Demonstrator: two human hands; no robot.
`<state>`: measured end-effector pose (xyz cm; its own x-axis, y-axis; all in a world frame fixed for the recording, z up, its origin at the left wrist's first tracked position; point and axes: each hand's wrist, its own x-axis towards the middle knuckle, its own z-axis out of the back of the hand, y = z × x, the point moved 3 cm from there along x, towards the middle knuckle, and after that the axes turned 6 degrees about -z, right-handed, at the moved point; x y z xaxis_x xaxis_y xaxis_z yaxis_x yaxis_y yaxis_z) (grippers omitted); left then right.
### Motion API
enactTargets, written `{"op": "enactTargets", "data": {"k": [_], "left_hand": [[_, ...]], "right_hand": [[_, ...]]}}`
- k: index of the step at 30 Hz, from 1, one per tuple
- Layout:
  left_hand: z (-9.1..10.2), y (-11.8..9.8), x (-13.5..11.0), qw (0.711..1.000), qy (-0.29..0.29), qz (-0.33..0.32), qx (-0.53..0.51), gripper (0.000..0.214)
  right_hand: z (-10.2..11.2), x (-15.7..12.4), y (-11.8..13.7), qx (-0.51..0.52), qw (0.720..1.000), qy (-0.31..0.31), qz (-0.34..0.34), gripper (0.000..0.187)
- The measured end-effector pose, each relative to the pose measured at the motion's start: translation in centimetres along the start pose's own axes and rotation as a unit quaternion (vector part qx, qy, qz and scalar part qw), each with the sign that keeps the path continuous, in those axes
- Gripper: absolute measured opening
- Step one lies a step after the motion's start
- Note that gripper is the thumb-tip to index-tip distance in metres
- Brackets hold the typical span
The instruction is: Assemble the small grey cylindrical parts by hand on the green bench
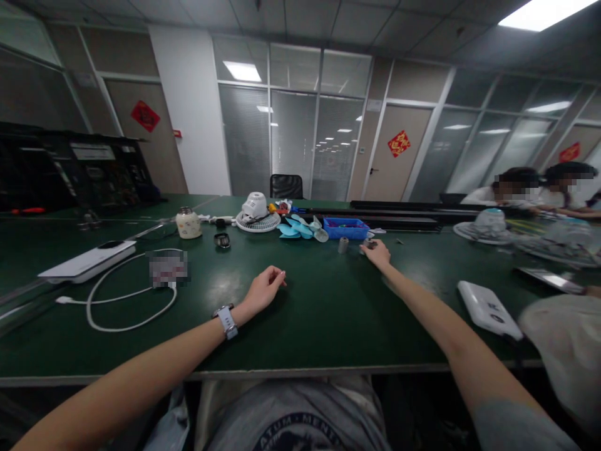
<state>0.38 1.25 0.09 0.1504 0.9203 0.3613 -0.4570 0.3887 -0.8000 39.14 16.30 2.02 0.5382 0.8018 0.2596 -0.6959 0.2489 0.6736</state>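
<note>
My right hand [377, 254] reaches far out over the green table, fingers closed around a small grey metal part [370, 245] that they partly cover. Just left of it stands a small grey metal cylinder [343, 245], apart from the hand. My left hand [265, 289] hovers over the middle of the table with curled fingers. Its thumb and fingertips are pressed together; whatever they hold, if anything, is too small to name. A blue tray [346, 232] with small parts in it lies behind the cylinder, beside light-blue fan blades [297, 228].
A white fan part [258, 216], a bottle [188, 224] and a black ring-shaped item [222, 240] stand at the back left. A white cable [89, 307] loops at left near a white box [89, 261]. At right lie a white power bank [488, 308] and other people's fan parts [486, 227].
</note>
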Motion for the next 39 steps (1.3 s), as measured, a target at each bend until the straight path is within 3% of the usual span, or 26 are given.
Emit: {"op": "enactTargets", "data": {"k": [2, 4, 8, 11, 16, 24, 33, 39], "left_hand": [[0.0, -0.1, -0.1, 1.0, 0.01, 0.0, 0.002, 0.039], [0.0, -0.6, -0.2, 1.0, 0.013, -0.005, 0.01, 0.039], [0.2, -3.1, -0.7, 0.997, -0.006, -0.063, 0.036, 0.037], [0.1, -5.2, -1.1, 0.988, -0.022, -0.143, 0.062, 0.033], [-0.6, -6.3, -0.7, 0.97, -0.023, -0.217, 0.102, 0.035], [-0.7, -5.6, 0.6, 0.977, -0.006, -0.19, 0.102, 0.027], [-0.1, -6.6, 1.0, 0.982, 0.013, -0.165, 0.09, 0.034], [-0.4, -6.8, 1.3, 0.983, -0.023, -0.171, 0.055, 0.027]], "right_hand": [[0.6, -1.5, 0.5, 0.056, 0.998, 0.003, 0.011, 0.042], [0.8, -4.0, 1.8, 0.155, 0.985, 0.045, 0.053, 0.041], [0.2, -11.1, 5.9, 0.316, 0.902, 0.245, 0.166, 0.042], [-0.3, -16.3, 8.6, 0.324, 0.851, 0.34, 0.234, 0.046], [-1.0, -20.9, 10.3, 0.319, 0.811, 0.394, 0.291, 0.041], [-1.6, -22.1, 9.4, 0.282, 0.835, 0.351, 0.315, 0.038], [-1.4, -22.3, 9.1, 0.24, 0.854, 0.297, 0.354, 0.044], [-1.4, -22.4, 9.1, 0.243, 0.85, 0.309, 0.352, 0.044]]}}
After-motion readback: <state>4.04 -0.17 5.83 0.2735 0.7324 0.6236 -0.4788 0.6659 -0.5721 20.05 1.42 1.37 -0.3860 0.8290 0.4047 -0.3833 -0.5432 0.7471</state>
